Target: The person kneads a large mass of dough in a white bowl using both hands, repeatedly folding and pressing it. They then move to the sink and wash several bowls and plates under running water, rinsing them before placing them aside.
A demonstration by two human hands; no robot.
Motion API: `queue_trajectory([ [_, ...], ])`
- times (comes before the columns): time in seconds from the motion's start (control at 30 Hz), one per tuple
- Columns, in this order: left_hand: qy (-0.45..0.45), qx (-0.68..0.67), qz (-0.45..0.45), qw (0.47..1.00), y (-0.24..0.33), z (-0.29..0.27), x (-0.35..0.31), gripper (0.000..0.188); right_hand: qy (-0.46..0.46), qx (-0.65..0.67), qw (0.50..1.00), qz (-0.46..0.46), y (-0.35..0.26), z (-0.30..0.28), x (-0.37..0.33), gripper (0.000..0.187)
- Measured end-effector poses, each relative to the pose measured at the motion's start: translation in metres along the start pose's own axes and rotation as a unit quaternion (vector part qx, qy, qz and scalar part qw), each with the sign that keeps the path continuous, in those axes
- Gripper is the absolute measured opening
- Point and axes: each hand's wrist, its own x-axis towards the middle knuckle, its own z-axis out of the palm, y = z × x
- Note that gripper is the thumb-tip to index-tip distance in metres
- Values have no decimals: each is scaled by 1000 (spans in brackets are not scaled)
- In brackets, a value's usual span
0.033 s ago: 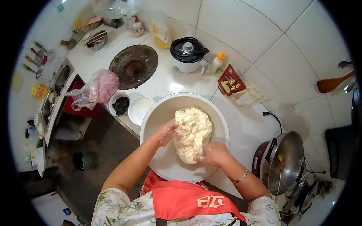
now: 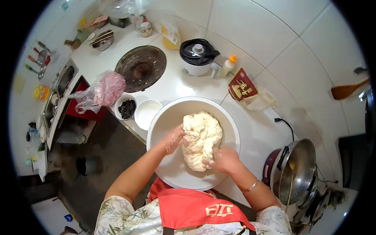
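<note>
A large lump of rough, pale dough (image 2: 201, 137) lies in a wide white basin (image 2: 168, 172) in front of me. My left hand (image 2: 173, 140), dusted with flour, grips the dough's left edge with its fingertips partly hidden against it. At the lower right side of the lump, my right hand (image 2: 226, 159) is closed, its fingers and thumb holding the dough's edge. A bracelet circles my right wrist.
Left of the basin stand a white bowl (image 2: 147, 114), a bowl of dark pieces (image 2: 126, 109) and a plastic bag of pink meat (image 2: 107, 89). Behind are a lidded appliance (image 2: 196, 68), a squeeze bottle (image 2: 227, 67) and a red packet (image 2: 243, 87). A wok (image 2: 299, 172) sits right.
</note>
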Motion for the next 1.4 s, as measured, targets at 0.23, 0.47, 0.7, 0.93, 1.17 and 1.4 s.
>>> queue_trajectory([
  [0.23, 234, 294, 80, 923, -24, -18, 9, 55, 373, 293, 880, 6, 50, 29, 109, 57],
  [0.47, 158, -235, -47, 958, -30, -7, 88, 55, 142, 643, 752, -23, 63, 29, 188, 48],
  [0.7, 25, -226, -67, 972, -5, 13, 81, 56, 142, 794, 589, -57, 62, 37, 186, 24],
  [0.93, -73, 188, 155, 967, -63, 54, 64, 41, 118, 812, 571, 13, 103, 71, 125, 34],
  [1.17, -166, 501, 409, 744, -36, 78, -46, 24, 376, 242, 891, -76, 73, 91, 8, 36],
  [1.4, -146, 450, 166, 865, -3, 43, -59, 26, 524, 73, 849, -7, 52, 71, -17, 47],
])
